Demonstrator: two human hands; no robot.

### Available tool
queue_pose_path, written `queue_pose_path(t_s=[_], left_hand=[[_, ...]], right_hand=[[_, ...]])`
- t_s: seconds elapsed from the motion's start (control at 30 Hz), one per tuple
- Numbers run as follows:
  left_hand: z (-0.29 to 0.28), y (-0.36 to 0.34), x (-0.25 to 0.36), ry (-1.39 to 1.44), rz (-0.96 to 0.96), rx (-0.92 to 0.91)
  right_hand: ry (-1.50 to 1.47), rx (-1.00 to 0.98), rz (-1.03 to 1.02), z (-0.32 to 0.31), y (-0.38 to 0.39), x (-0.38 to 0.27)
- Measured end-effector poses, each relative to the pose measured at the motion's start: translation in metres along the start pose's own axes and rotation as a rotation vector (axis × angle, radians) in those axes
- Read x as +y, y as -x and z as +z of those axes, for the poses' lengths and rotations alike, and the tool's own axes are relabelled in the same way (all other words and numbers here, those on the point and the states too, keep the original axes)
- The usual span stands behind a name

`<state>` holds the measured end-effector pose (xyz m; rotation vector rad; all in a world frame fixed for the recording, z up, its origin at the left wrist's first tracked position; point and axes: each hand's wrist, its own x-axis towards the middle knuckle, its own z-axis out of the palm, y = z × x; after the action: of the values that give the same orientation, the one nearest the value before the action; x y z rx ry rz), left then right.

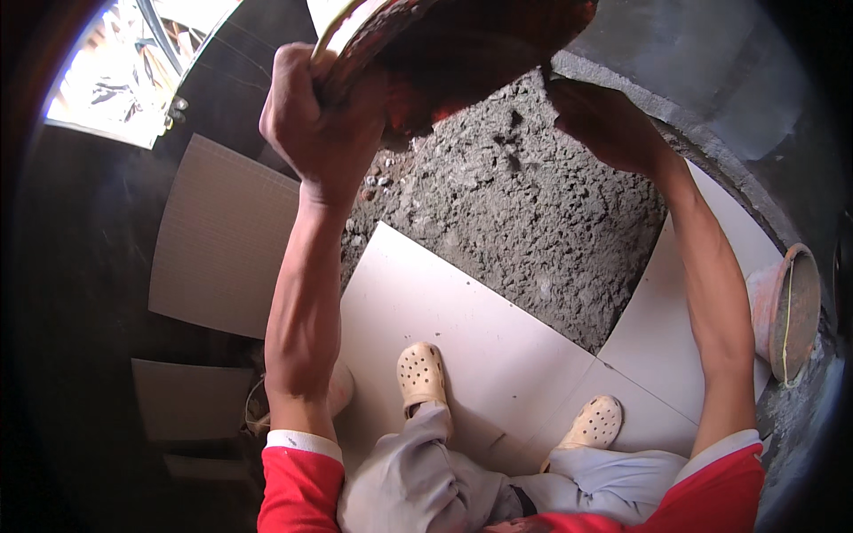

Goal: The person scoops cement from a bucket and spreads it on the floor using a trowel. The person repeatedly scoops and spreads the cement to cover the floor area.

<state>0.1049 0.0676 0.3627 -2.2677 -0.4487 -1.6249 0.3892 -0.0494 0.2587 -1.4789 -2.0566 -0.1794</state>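
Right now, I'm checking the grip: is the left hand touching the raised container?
Touching: the head view shows the left hand gripping the raised container at its edge.

Reddish bucket (484, 49) tilted; raised above grey mortar (542, 213)

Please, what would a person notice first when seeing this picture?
Probably the dark, reddish bucket at the top, its rim gripped by the left hand. Next, the rough grey mortar in the middle, bordered by smooth white tiles. Lower down, the beige clogs also stand out.
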Motion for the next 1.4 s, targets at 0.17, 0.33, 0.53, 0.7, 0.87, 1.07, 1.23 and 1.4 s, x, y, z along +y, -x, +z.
queue_pose_path(t_s=[0.17,0.33,0.53,0.7,0.87,1.07,1.23,1.4], left_hand=[[0.006,-0.001,0.014,0.017,-0.003,0.016],[0.015,-0.008,0.015,0.090,-0.002,0.102],[-0.028,0.025,-0.022,-0.032,-0.154,0.092],[-0.100,0.049,-0.083,0.048,-0.300,0.198],[-0.235,0.070,-0.105,0.027,-1.041,0.377],[-0.402,0.067,-0.067,-0.218,-1.345,0.544],[-0.546,0.061,-0.007,-0.655,-1.401,0.475],[-0.648,0.080,0.061,-0.609,-1.357,0.922]], right_hand=[[-0.372,-0.027,0.461,0.015,0.000,0.009],[-0.070,-0.018,-0.025,0.047,0.021,-0.005],[-0.307,-0.289,0.355,0.021,0.113,-0.005],[-0.232,-0.039,0.436,0.015,0.145,-0.010],[-0.094,-0.397,0.506,0.067,0.189,-0.018],[-0.311,-0.316,0.525,0.070,0.213,0.007],[-0.313,-0.480,0.706,0.094,0.219,0.049],[-0.424,-0.317,0.491,0.110,0.239,0.065]])
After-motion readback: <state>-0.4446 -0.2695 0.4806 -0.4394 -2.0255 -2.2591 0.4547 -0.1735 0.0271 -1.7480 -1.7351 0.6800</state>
